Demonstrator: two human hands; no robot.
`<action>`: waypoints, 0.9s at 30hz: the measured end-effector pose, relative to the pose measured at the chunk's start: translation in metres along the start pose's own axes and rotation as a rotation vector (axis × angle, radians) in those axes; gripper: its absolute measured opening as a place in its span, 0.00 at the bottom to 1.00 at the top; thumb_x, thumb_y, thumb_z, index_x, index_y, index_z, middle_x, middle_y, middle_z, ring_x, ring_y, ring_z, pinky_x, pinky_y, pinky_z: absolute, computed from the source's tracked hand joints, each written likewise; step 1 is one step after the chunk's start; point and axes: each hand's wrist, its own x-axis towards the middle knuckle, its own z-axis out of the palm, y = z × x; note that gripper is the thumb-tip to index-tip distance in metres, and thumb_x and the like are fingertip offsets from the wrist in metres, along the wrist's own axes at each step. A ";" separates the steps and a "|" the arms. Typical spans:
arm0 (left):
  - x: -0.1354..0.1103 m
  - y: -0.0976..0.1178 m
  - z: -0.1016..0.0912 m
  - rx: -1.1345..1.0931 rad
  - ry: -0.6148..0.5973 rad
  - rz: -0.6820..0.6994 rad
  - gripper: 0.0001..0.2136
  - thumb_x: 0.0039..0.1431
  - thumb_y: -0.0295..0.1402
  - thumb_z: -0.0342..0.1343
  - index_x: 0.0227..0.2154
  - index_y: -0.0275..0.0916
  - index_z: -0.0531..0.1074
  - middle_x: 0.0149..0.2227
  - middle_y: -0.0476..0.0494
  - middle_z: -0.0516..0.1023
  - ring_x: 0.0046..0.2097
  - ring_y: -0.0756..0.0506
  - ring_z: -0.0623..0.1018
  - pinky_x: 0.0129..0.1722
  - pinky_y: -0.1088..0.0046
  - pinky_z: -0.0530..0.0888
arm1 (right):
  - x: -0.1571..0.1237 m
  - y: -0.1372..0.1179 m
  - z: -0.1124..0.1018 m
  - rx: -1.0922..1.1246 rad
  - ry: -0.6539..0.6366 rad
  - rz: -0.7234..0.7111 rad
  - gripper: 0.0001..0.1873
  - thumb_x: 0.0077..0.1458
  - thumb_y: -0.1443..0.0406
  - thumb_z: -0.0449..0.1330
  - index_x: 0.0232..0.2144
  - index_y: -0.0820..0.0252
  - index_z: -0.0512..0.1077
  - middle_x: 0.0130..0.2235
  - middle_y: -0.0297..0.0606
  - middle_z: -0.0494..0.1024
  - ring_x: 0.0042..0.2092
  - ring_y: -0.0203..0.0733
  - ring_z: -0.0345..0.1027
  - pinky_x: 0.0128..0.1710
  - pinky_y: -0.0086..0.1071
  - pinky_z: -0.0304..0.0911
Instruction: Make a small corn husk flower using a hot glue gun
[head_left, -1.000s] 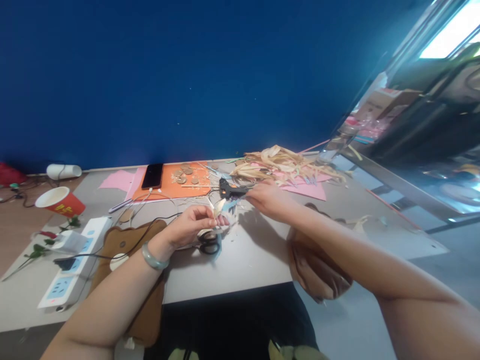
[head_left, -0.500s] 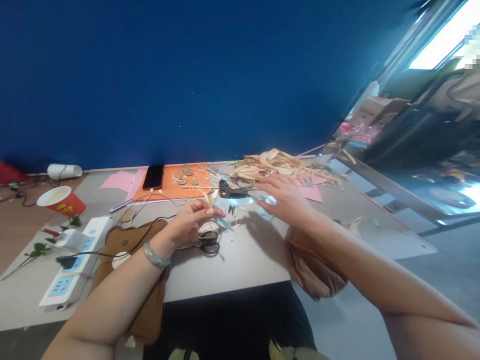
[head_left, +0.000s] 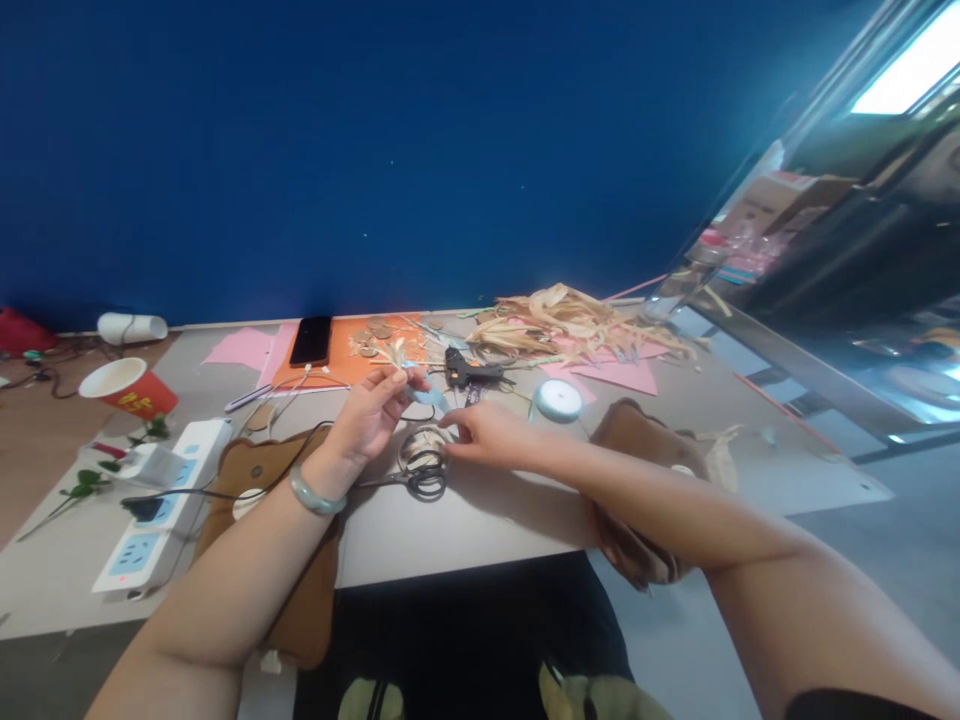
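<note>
My left hand (head_left: 375,415), with a pale green bangle at the wrist, is closed in a pinch on a light blue ribbon (head_left: 429,394) and a pale dry strip (head_left: 396,352) that sticks up above the fingers. The ribbon runs rightward to the fingertips of my right hand (head_left: 487,434), whose fingers are curled in and seem to grip its end. Just below the right fingertips lie black-handled scissors (head_left: 426,482) against a roll of pale material (head_left: 422,448). A ribbon spool (head_left: 559,401) rests on the table beyond my right forearm. Behind the hands sits a black glue gun (head_left: 472,370).
Dry husk strips (head_left: 559,315) lie heaped at the back on pink paper (head_left: 630,375). A phone (head_left: 311,342) rests beside orange paper (head_left: 349,345). Leftward are a power strip (head_left: 161,510), a red paper cup (head_left: 129,388) and a brown pouch (head_left: 289,610). Brown cloth (head_left: 637,425) lies right.
My right hand has let go of the ribbon spool, now on the table, and moved left and down to the ribbon's loose end. My left hand has risen slightly, still pinching.
</note>
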 end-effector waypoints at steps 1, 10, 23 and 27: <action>0.000 0.001 0.000 -0.004 0.009 0.000 0.10 0.46 0.34 0.66 0.23 0.37 0.70 0.31 0.47 0.79 0.37 0.47 0.78 0.44 0.66 0.71 | 0.003 0.001 0.001 0.057 -0.009 0.017 0.18 0.50 0.59 0.63 0.43 0.59 0.76 0.26 0.36 0.77 0.26 0.36 0.66 0.26 0.28 0.52; -0.002 0.004 0.003 -0.019 0.009 -0.011 0.10 0.46 0.35 0.66 0.24 0.38 0.70 0.32 0.48 0.77 0.37 0.46 0.78 0.42 0.66 0.72 | 0.022 -0.003 0.020 0.435 0.108 0.086 0.18 0.45 0.57 0.66 0.35 0.65 0.75 0.18 0.27 0.65 0.21 0.31 0.56 0.22 0.26 0.50; -0.001 0.006 0.003 -0.052 0.009 0.006 0.09 0.44 0.35 0.67 0.25 0.39 0.72 0.33 0.49 0.78 0.31 0.50 0.76 0.40 0.67 0.73 | 0.017 -0.015 -0.002 0.870 -0.166 0.036 0.14 0.56 0.62 0.55 0.22 0.62 0.67 0.19 0.29 0.72 0.17 0.28 0.57 0.18 0.24 0.53; -0.001 0.006 0.004 -0.082 0.009 0.018 0.08 0.45 0.33 0.67 0.25 0.39 0.73 0.32 0.49 0.79 0.29 0.52 0.74 0.39 0.68 0.73 | -0.007 0.012 -0.025 0.889 -0.153 0.115 0.13 0.55 0.58 0.57 0.25 0.61 0.67 0.21 0.31 0.73 0.17 0.28 0.59 0.16 0.23 0.53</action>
